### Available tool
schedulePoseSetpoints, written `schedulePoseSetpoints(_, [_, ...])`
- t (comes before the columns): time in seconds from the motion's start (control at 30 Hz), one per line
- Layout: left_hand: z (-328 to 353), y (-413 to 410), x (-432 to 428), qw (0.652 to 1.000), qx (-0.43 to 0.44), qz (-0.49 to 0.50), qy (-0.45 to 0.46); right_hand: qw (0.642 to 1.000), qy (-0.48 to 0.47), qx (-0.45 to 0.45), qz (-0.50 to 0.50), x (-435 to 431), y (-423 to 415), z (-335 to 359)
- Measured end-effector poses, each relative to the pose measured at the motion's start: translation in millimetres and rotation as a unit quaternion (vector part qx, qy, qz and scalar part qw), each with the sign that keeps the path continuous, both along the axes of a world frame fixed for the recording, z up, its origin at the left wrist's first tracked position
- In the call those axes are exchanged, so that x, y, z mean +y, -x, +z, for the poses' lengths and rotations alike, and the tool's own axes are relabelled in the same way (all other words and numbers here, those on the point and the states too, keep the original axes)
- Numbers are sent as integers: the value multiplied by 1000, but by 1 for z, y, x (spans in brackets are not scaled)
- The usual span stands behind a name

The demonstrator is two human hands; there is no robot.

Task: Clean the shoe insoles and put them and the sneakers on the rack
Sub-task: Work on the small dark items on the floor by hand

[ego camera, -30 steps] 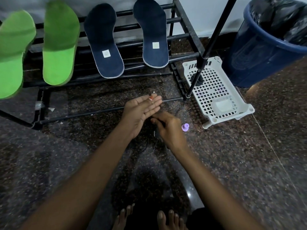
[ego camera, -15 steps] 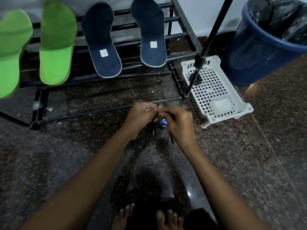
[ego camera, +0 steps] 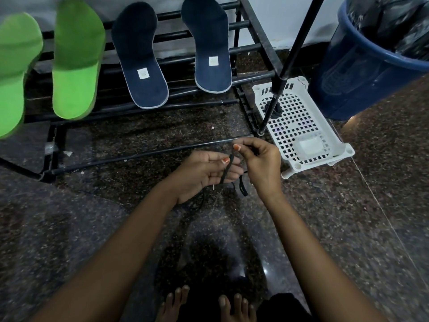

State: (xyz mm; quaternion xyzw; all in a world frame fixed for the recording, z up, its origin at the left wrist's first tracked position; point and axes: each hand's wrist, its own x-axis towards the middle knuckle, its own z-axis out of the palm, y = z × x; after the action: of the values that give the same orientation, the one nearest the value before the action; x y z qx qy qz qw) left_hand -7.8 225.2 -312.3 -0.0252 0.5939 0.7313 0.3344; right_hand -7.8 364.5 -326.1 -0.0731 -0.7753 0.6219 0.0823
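Step in hand: handling a black shoelace [ego camera: 228, 167], not the insoles; likely sorting or straightening it ahead of the sneakers, judged from the lace alone.
Left hand [ego camera: 204, 171]: palm up and mostly open, fingers loosely spread, lace lying across the fingers; thumb near it, a firm pinch not certain.
Right hand [ego camera: 260, 159]: at about 3 o'clock of the left hand, touching it at the fingertips; thumb and forefinger closed on the upper end of the lace, remaining fingers curled.
Lace run: from the pinch down across the left fingers, then trailing to the floor at about 6 o'clock of the hands, a loose end showing just below the right hand.
Green insoles [ego camera: 76, 61]: two, leaning on the rack [ego camera: 253, 24] at about 10 o'clock of the hands, toes up.
Navy insoles [ego camera: 139, 59]: two, leaning on the same rack at about 12 o'clock, well apart from the hands.
Sneakers: none in view; place cannot be told.
White basket [ego camera: 299, 126]: on the floor at about 2 o'clock, just beside the right hand.
Blue bin [ego camera: 362, 66]: beyond the basket, at about 1 o'clock.
Task progress: insole part looks done, all four resting on the bars; sneaker part not yet done.
Next move calls for: steady tension from the right pinch, a closing left hand to guide the lace, care against tangling in the slack on the floor.
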Motion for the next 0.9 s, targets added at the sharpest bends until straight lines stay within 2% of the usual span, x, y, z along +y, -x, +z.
schedulePoseSetpoints(0.27, [3,1,4,992,-25,93,-79,996,78,-51,-2,-12,-8,-12])
schedulePoseSetpoints(0.6, [-3,5,4,967,-50,204,-141,996,-65,-43,42,-23,-20,-25])
schedulePoseSetpoints(0.73, [-6,8,4,966,-34,227,-116,991,-105,-39,79,-28,-26,-25])
schedulePoseSetpoints(0.83, [-9,8,4,977,-6,207,-51,976,-194,-21,94,-24,-28,-27])
schedulePoseSetpoints(0.9, [-10,8,5,982,15,188,-1,972,-214,-13,95,-22,-28,-26])
